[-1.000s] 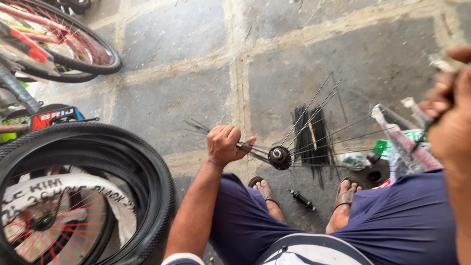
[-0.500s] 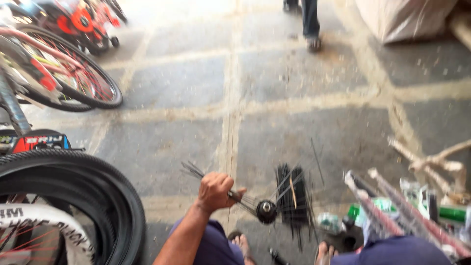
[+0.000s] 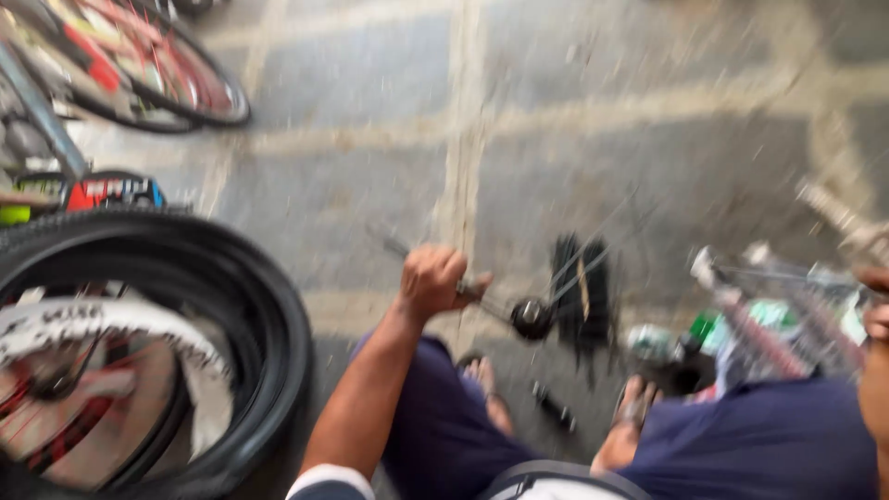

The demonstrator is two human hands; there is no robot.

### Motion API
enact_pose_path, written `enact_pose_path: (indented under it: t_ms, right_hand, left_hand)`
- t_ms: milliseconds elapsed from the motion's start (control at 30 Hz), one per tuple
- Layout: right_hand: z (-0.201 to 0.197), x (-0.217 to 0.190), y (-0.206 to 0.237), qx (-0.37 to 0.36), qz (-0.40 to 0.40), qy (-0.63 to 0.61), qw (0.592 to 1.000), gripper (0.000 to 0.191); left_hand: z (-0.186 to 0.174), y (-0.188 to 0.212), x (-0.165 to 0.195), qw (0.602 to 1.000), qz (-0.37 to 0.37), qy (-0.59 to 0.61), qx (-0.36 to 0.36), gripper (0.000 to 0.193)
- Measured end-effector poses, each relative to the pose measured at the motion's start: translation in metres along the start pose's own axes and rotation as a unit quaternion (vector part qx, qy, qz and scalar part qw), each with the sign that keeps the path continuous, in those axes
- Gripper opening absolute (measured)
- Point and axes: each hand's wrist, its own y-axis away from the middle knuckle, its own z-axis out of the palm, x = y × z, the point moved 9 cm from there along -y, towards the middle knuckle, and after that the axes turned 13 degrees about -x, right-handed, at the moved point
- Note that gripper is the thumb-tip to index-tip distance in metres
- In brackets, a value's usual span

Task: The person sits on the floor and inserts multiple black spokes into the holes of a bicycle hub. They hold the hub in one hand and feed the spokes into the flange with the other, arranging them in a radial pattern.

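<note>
Left hand (image 3: 433,281) clenched on spokes, hub (image 3: 532,318) just right of grip, no rim fitted; right hand (image 3: 875,306) unclear.

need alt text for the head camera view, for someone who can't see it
A blurred look down at a seated person whose left hand grips thin metal spokes joined to a small black wheel hub above a grey stone-slab floor. A black rubber tyre lies to the left; the right hand shows only at the frame's right edge.
</note>
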Motion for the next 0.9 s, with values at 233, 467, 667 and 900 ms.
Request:
enact_pose_path:
  t_ms: [233,467,667,900]
  right_hand:
    - [0.112,0.007,-0.003,-0.145,0.048,0.060,0.986,0.013]
    - [0.201,-0.011,-0.017,-0.263,0.030,0.127,0.956,0.017]
    - [0.214,-0.002,-0.014,-0.284,0.054,0.202,0.936,0.018]
    - [0.215,0.014,-0.012,-0.274,0.045,0.176,0.944,0.016]
  left_hand:
    - [0.001,0.000,-0.004,0.999,-0.004,0.031,-0.024,0.052]
    - [0.006,0.001,0.001,0.999,0.010,0.029,-0.031,0.054]
    - [0.016,0.003,-0.001,0.999,0.009,0.020,-0.038,0.053]
    - [0.019,0.003,-0.001,0.999,0.011,0.019,-0.046,0.053]
